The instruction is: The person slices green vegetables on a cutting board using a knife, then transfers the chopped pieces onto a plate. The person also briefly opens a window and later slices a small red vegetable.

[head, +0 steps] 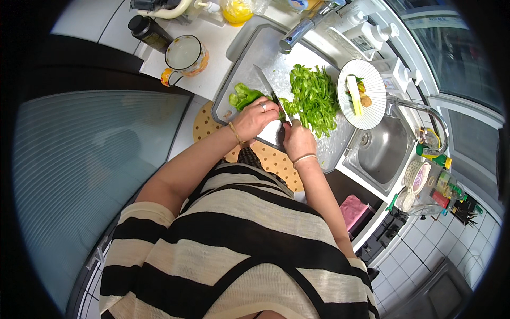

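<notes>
My right hand [299, 139] grips the handle of a kitchen knife [271, 88], its blade pointing away from me to the upper left. On the left of the blade, my left hand [257, 119] presses pieces of green pepper [245, 97] down with bent fingers. A few cut bits lie beside the blade. Both hands are over a grey-rimmed cutting board [275, 44]. A large pile of sliced green pepper [314, 99] covers the board's right part. The knife's handle is mostly hidden in my right hand.
A ribbed white plate [345, 109] with a leek piece [353, 95] stands right of the board, by the steel sink [380, 159]. A chrome faucet [299, 36] overhangs the board's far side. An enamel mug [185, 56] and a dark bottle [149, 34] stand at left.
</notes>
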The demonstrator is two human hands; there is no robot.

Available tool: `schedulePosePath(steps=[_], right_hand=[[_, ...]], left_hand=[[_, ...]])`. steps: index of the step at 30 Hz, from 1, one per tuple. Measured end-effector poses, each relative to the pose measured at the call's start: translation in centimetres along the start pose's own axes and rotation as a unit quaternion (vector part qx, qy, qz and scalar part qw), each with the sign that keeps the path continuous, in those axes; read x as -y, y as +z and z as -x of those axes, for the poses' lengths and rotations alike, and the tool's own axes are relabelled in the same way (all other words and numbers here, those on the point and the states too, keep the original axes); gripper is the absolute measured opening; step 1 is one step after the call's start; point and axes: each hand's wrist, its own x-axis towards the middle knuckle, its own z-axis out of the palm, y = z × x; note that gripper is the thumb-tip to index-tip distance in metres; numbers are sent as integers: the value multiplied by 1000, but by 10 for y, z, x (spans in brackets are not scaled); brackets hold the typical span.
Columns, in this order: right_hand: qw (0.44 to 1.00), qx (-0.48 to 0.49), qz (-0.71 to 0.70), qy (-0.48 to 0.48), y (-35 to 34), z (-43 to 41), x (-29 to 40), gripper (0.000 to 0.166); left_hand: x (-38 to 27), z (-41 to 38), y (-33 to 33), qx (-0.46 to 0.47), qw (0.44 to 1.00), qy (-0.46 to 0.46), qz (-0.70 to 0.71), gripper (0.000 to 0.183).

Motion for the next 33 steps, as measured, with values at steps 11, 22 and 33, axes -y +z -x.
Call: schedulePosePath(steps=[11,22,33], right_hand=[[995,-63,-76,-5,3,10,-16,30],[999,-45,-3,-9,10,1,6,30],[984,-96,-149,17,-1,19,-21,30]], left_hand=[[0,5,-16,18,1000,-23,-2,16],[0,2,-17,33,999,-33,-9,22],[-12,1,-7,-26,995,-83,-52,14]])
